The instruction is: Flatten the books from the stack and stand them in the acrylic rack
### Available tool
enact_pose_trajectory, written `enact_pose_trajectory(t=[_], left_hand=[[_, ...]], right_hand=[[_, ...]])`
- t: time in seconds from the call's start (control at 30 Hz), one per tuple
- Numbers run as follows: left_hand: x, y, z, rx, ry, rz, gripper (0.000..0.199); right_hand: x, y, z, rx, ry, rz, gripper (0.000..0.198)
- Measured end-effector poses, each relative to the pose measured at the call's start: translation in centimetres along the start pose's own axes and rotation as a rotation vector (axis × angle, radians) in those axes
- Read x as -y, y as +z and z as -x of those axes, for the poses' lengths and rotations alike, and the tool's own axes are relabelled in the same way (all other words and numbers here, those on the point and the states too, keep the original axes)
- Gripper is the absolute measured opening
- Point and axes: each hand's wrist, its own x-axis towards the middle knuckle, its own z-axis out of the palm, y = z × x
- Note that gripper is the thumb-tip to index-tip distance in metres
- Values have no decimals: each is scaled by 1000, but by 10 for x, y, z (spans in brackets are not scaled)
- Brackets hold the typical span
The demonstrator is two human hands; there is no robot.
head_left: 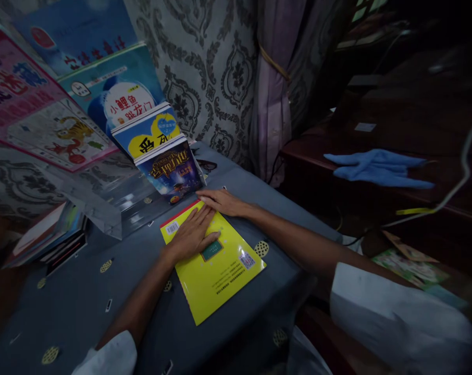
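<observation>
A yellow book (228, 276) with a red spine edge lies closed on the dark cloth-covered table, its barcode and QR code facing up. My left hand (193, 232) rests flat on its upper part, fingers stretched toward the red edge. Across the book's top corner lies my right hand (222, 201), fingers extended and close to the left fingertips. Neither hand grips anything. Just beyond the fingers stands a small dark blue book (169, 172), the front one on a clear stepped stand (103, 216).
Behind it on the stand are a blue-and-yellow book (148, 133), a teal book (103, 83) and a pink book (52, 120). More books (60, 234) are stacked at left. Dark glasses (207, 164) lie behind the stand. A blue glove (376, 167) and white cable (460, 174) are at right.
</observation>
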Motion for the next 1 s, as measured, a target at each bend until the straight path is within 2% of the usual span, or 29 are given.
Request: enact_pose_trajectory(t=[0.27,0.6,0.83,1.0], left_hand=[[-37,-5,7,37,110,12,73],[-93,1,31,110,357,81,76],[-100,-1,30,139,345,87,60],[-99,-4,29,136,342,97,56]], right_hand=[[-2,0,0,39,-15,39,43],[4,-3,4,42,-23,75,41],[4,0,4,50,-11,106,39],[3,-1,3,46,-33,71,39]])
